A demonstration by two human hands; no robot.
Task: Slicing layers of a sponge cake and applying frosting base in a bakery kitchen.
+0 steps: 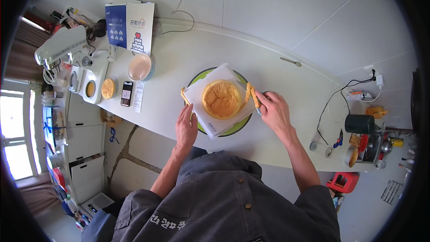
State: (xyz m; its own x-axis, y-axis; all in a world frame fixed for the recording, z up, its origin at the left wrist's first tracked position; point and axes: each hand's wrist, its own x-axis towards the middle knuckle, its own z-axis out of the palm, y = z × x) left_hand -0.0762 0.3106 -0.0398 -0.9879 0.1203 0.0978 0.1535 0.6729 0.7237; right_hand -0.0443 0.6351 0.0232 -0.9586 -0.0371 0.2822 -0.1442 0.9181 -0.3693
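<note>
A round golden cake [221, 99] with a cracked, wrinkled top sits on a white square sheet [215, 127], which overlies a green turntable [236, 128]. At the sheet's left corner lies a thin strip of cake [184, 95], just by the fingertips of my left hand [186, 125]. That hand's fingers are stretched out along the sheet's edge. To the right, my right hand [273, 110] is closed, with a bent orange-brown cake strip [255, 97] at its fingertips. Something dark shows behind its fingers, too hidden to name.
Left on the counter stand a stand mixer [62, 47], a lidded tub [139, 67], a phone [127, 93], another small round cake [108, 88] and a printed bag [141, 27]. Black cables [319, 121], jars and tins [351, 156] occupy the right end. A metal tool [291, 62] lies at the back.
</note>
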